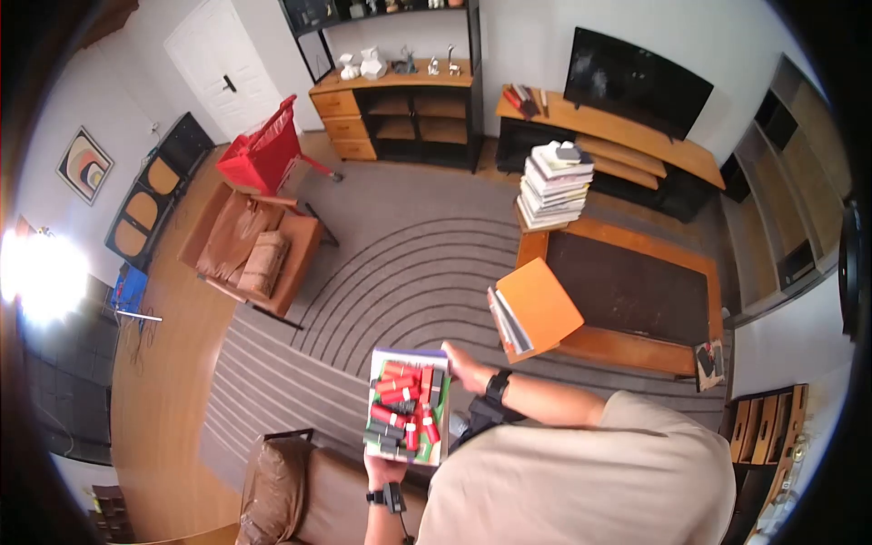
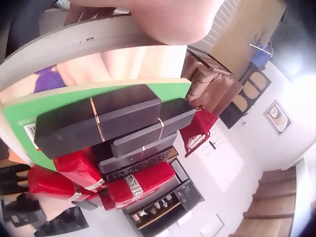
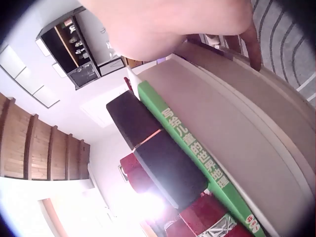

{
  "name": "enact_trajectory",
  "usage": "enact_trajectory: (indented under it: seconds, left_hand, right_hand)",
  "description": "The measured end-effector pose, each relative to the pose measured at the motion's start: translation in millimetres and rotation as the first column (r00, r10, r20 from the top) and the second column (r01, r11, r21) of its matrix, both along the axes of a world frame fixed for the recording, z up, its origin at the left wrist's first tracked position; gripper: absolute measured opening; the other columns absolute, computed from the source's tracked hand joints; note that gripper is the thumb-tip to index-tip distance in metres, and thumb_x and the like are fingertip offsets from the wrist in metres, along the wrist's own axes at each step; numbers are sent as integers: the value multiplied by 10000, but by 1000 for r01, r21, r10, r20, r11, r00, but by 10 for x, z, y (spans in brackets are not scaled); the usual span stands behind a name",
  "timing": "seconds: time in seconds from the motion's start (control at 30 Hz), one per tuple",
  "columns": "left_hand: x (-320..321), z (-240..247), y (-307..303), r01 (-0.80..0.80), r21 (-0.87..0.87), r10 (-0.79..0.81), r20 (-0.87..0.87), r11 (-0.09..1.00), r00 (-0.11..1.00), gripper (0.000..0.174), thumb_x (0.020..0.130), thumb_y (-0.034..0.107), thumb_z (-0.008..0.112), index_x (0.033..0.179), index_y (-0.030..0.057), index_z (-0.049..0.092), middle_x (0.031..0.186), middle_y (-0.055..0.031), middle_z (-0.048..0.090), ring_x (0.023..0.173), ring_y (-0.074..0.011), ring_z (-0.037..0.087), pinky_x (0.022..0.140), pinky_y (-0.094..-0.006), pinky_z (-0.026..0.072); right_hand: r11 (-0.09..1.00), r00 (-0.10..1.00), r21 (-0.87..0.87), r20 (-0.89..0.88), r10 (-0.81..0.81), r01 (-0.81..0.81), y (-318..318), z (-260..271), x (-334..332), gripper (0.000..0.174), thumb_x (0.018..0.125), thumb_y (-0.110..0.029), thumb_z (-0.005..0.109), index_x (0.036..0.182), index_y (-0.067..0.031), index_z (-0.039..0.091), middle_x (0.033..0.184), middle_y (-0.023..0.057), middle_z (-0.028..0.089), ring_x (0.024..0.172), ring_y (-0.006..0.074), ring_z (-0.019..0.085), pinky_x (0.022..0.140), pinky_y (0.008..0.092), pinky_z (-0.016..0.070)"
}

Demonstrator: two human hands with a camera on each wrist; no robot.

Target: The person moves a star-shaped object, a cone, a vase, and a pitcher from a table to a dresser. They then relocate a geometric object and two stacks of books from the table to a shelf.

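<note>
Both hands hold a stack of books from its opposite ends in the head view. The left hand [image 1: 386, 470] grips the near end; in the left wrist view part of the left hand [image 2: 170, 19] overlaps the book edges. At the far end the right hand [image 1: 465, 368] grips the side, with a finger bent over the edges in the right wrist view. On top lies a green book [image 3: 190, 153] with white lettering on its spine. Several red oblong boxes [image 1: 400, 392] and black oblong boxes [image 2: 98, 121] are heaped loosely on it. The fingers under the stack are hidden.
A low wooden table [image 1: 627, 341] with a dark top holds a tall book pile [image 1: 556, 186] and an orange-covered stack [image 1: 540, 304]. Around stand a brown armchair [image 1: 254, 241], a red shopping cart [image 1: 263, 154], a brown sofa [image 1: 341, 490] and a TV stand [image 1: 618, 136].
</note>
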State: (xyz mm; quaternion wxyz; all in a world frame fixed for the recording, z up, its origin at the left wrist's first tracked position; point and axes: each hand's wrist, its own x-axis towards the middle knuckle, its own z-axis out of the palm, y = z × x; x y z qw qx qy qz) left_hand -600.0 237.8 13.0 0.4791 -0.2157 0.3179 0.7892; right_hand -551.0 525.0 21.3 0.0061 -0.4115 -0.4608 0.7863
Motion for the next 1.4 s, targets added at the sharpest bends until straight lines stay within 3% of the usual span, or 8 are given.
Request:
enact_trajectory:
  seconds: [0.13, 0.4, 0.47, 0.6, 0.73, 1.07, 1.27, 1.4]
  left_hand:
    - [-615, 117, 224, 13, -42, -11, 42, 999, 999, 313, 918, 309, 453, 1113, 124, 613, 1070, -61, 664, 951, -250, 637, 852, -482, 513]
    - [-1849, 343, 1184, 138, -166, -135, 24, 977, 990, 432, 967, 351, 329, 1200, 74, 565, 1136, -83, 643, 1024, -274, 628, 875, -461, 527]
    - [-2205, 292, 1410, 186, -155, -187, 6, 970, 982, 376, 958, 359, 409, 1194, 128, 587, 1145, -70, 632, 1032, -240, 610, 889, -442, 516]
    - [-2745, 367, 1915, 250, -155, -246, 45, 956, 968, 383, 959, 376, 399, 1189, 140, 593, 1113, -49, 653, 996, -246, 624, 865, -441, 526]
    - [-3167, 436, 2644, 301, -167, -294, 68, 939, 953, 377, 964, 354, 392, 1195, 132, 590, 1120, -57, 650, 990, -240, 624, 851, -434, 527]
    - [-4148, 390, 4727, 527, -76, -521, 86, 847, 849, 434, 964, 347, 339, 1242, 93, 555, 1194, -97, 617, 1074, -296, 591, 951, -480, 463]
    - [-4666, 340, 6111, 642, -74, -628, 150, 763, 764, 451, 963, 352, 306, 1223, 91, 566, 1182, -98, 621, 1073, -299, 591, 956, -479, 462]
    - [-4882, 612, 6909, 726, -89, -713, 145, 681, 686, 445, 967, 350, 308, 1218, 88, 566, 1188, -100, 616, 1087, -292, 586, 964, -481, 459]
  right_hand:
    - [990, 993, -98, -40, -108, 104, 141, 442, -392, 449, 913, -483, 339, 990, -126, 601, 933, 42, 629, 832, 179, 576, 687, 381, 453]
    - [967, 970, -100, -40, -241, 236, 958, -158, -1364, 389, 923, -450, 379, 1001, -122, 573, 965, 36, 609, 855, 178, 558, 674, 407, 443]
    - [953, 966, -163, -5, -260, 256, 1159, -179, -1619, 436, 953, -474, 369, 1114, -124, 574, 1074, 43, 621, 986, 184, 559, 825, 410, 438]
    - [947, 950, -92, -16, -311, 309, 1589, -262, -1937, 458, 956, -492, 356, 1078, -116, 589, 1107, 45, 616, 980, 175, 560, 819, 400, 443]
    - [896, 931, -262, 24, -365, 358, 2274, -16, -2198, 497, 946, -502, 316, 1083, -118, 599, 1175, 75, 614, 1048, 237, 544, 853, 426, 406]
    - [774, 788, -152, 96, -608, 615, 3884, 67, -2568, 481, 943, -448, 325, 1109, -75, 578, 1103, 104, 626, 1027, 262, 558, 826, 479, 438]
    - [666, 693, -226, 70, -717, 711, 4839, 448, -2688, 349, 934, -408, 359, 959, -137, 578, 933, 59, 643, 825, 197, 582, 705, 363, 458]
    - [589, 602, -133, 85, -794, 797, 5346, 655, -2807, 385, 929, -441, 354, 1009, -145, 586, 1052, 48, 629, 982, 202, 531, 769, 396, 413]
